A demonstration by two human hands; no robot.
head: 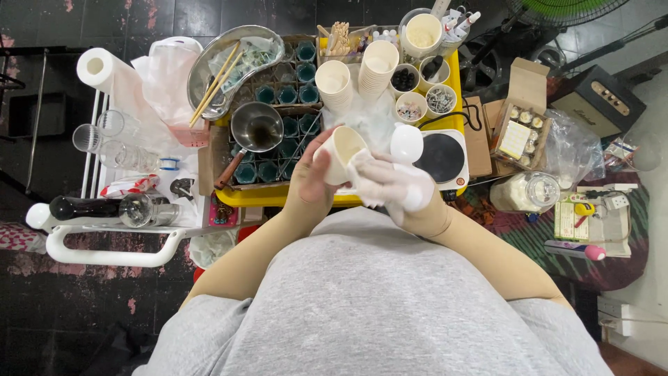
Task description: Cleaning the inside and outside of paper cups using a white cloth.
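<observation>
View from above of a person in a grey shirt at a crowded yellow table (456,69). The left hand (306,184) is wrapped around a cream paper cup (343,150), tilted with its mouth up toward the table's near edge. The right hand (396,184) is clenched on a white cloth or tissue (363,174) pressed against the cup's side; the motion blur makes it hard to tell cloth from fingers.

Just beyond the hands, near the middle of the table, stand two stacks of cream paper cups (379,66). Beside them toward the far right corner sit small round white bowls (405,79), one holding dark pieces, one holding grey bits, the contents too small to identify. A cardboard tray of small teal glass cups (296,94) fills the table's left half; whether they hold anything cannot be told. A small steel saucepan with a wooden handle (256,129) rests on them, with dark liquid inside. At the far left corner, a kidney-shaped steel tray (209,66) carries wooden chopsticks (217,82). A round black hotplate on a white base (443,158) sits at the near right edge, a white rounded object partly covering it.
</observation>
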